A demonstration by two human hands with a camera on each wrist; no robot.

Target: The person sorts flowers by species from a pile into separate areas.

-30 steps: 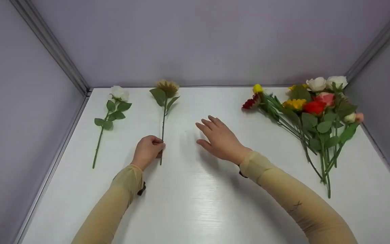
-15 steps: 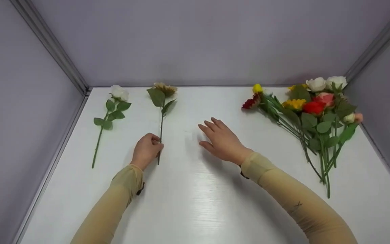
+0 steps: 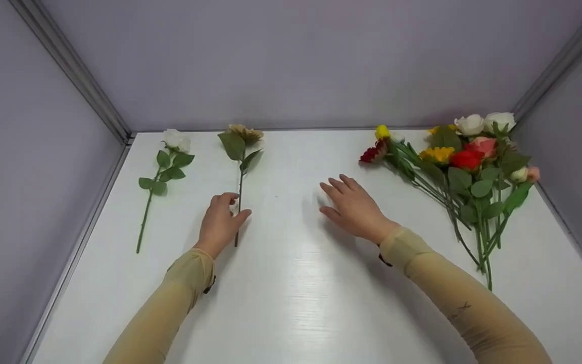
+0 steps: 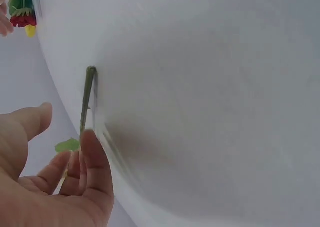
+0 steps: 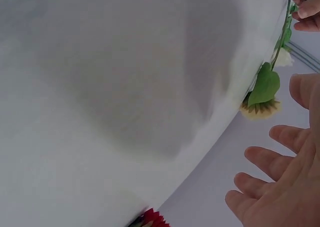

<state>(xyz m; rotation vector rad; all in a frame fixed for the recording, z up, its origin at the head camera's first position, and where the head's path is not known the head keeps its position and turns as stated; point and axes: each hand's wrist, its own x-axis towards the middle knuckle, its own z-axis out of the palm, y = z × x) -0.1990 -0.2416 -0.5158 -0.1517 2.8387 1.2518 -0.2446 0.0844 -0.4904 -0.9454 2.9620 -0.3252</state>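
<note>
A tan flower [image 3: 245, 134] with a long dark stem and green leaves lies on the white table, its bloom near the back edge. Around the lower stem is my left hand [image 3: 220, 222], thumb spread away from the fingers. In the left wrist view the stem [image 4: 87, 94] passes by the fingertips [image 4: 90, 137], and no pinch shows. My right hand [image 3: 354, 207] hovers over the table between that flower and the bunch, fingers spread and holding nothing. A white rose [image 3: 176, 140] with a leafy green stem lies farther left, apart from both hands.
At the right lies a pile of mixed flowers, among them a red one [image 3: 467, 159], a yellow one [image 3: 437, 154], a white one [image 3: 499, 122] and a dark red one [image 3: 372, 152]. Grey-lilac walls [image 3: 291, 65] bound the white table [image 3: 281, 303] at back and sides.
The left hand has let go of the tan flower's stem, its thumb now spread. Earlier, the flower shifted slightly left and turned. The right hand has moved right, towards the pile.
</note>
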